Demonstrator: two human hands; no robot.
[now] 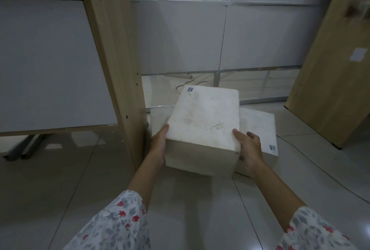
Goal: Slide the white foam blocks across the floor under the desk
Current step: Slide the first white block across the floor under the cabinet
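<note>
Foam block [206, 117] gripped, floor [60, 169] open.

Foam block [206, 117] between the fingers of the left hand [158, 145] and right hand [250, 149]: white, matt, grainy surface with faint stains. Second foam block [258, 127] beside the right fingers: same matt white finish. Floor tiles [180, 209] below the fingers: glossy, reflective. Desk panel [112, 49] left of the fingers: pale wood-grain, matt. Sleeves [120, 223]: printed floral cloth.

An office, by its wooden desk panels [112, 49], white partition screens [180, 35] and tiled floor [60, 179].
</note>
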